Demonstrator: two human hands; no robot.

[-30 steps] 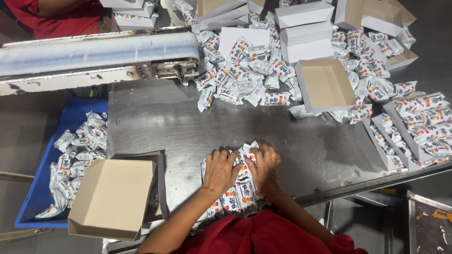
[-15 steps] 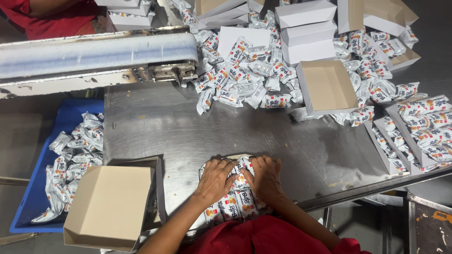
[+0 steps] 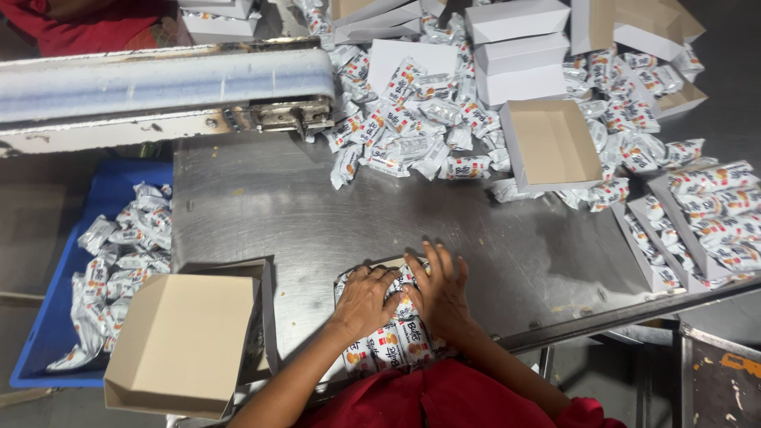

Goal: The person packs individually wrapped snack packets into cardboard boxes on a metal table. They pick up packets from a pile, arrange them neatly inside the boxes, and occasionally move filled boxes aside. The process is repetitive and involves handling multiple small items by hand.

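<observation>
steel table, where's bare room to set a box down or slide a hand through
Bare steel table runs between the conveyor end, the packet heap and both hands. Also free right of the hands, below the open carton. Top and right edge are crowded.

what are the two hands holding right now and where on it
Both the left hand and right hand press flat on top of a batch of white snack packets in a shallow box; nothing is lifted.

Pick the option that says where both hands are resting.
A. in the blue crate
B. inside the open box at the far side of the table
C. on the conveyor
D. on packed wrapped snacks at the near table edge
D: the left hand and right hand lie flat, side by side, on the wrapped snacks at the near edge of the steel table.
</observation>
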